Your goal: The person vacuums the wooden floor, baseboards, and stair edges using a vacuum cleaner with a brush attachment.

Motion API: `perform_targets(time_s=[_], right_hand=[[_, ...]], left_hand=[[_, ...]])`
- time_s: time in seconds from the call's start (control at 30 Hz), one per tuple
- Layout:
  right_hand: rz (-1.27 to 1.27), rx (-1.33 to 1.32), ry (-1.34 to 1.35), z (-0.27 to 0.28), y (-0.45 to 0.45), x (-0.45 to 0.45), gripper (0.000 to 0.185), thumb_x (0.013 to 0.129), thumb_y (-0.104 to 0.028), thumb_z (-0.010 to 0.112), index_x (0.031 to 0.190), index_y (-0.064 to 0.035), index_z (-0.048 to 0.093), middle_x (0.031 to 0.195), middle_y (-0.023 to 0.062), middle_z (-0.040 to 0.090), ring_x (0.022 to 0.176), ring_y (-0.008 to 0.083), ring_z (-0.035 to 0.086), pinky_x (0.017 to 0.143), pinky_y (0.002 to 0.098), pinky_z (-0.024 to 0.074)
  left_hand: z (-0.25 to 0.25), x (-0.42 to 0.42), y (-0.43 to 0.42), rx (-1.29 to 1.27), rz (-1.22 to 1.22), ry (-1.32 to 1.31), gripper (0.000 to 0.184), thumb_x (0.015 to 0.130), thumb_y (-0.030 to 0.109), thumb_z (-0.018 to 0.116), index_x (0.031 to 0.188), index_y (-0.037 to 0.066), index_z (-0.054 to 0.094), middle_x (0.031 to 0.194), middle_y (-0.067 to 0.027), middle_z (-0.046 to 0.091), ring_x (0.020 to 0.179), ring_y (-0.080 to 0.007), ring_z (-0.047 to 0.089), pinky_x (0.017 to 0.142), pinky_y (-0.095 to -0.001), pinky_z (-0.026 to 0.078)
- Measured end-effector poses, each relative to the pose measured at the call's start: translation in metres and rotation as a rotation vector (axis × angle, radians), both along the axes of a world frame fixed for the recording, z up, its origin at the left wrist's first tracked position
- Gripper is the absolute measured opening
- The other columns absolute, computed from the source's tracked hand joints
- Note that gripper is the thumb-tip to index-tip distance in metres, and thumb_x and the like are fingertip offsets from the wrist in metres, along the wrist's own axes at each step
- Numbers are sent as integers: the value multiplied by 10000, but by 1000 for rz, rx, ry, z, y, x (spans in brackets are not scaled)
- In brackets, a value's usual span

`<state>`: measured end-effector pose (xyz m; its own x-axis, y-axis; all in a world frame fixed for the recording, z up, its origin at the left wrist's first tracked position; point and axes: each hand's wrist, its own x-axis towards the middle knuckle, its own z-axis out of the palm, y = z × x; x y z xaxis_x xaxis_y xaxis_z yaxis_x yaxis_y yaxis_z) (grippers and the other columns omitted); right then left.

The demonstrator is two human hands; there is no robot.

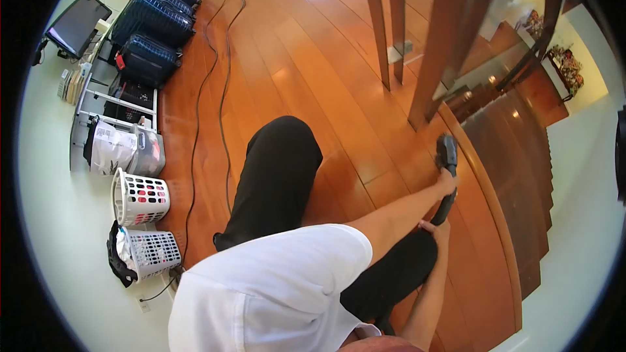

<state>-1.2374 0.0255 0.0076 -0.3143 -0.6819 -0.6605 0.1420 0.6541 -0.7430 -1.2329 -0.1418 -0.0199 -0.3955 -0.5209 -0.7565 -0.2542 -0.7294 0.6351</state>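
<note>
A black tool, which looks like a vacuum nozzle (446, 148) on a dark tube, points away over the wooden floor, near the curved stair edge. My left hand (447, 182) is closed around it just behind its wide head. Farther back, my right hand (440, 230) grips the tube's rear end, close to my bent knee. Fingers of both hands are partly hidden. My left arm, in a white sleeve, reaches across my body. The surface under the nozzle head cannot be made out in detail.
Wooden posts (447, 45) with glass panels stand ahead, and steps (515, 169) drop away at right. A black cord (226, 91) loops along the floor at left. Dark suitcases (153, 19), a white laundry basket (145, 199) and a grey basket (155, 251) line the left wall.
</note>
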Motion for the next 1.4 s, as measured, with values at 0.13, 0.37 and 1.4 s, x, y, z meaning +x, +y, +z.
perform_targets(time_s=[0.13, 0.37, 1.4], right_hand=[[-13, 121, -149, 48, -29, 13, 470, 679, -82, 816, 1027, -46, 502, 916, 76, 623, 796, 193, 638, 706, 336, 512], [-112, 73, -49, 61, -75, 28, 335, 767, -105, 708, 1061, -62, 555, 910, 44, 612, 778, 164, 612, 701, 310, 494], [-943, 219, 199, 58, -98, 279, 588, 701, -50, 655, 1262, -38, 482, 855, 244, 657, 795, 401, 660, 717, 453, 519]], left_hand=[[7, 10, -8, -61, -64, 18, 602, 910, 164, 565, 1303, -112, 202, 865, -228, 589, 593, -295, 623, 455, -431, 497], [22, 25, -32, 81, -92, 93, 407, 887, 131, 588, 1162, -45, 344, 655, -174, 563, 426, -266, 551, 352, -417, 437], [70, 201, -30, 253, -684, 20, 211, 883, 148, 596, 929, 45, 418, 668, -74, 496, 521, -210, 538, 474, -367, 499]])
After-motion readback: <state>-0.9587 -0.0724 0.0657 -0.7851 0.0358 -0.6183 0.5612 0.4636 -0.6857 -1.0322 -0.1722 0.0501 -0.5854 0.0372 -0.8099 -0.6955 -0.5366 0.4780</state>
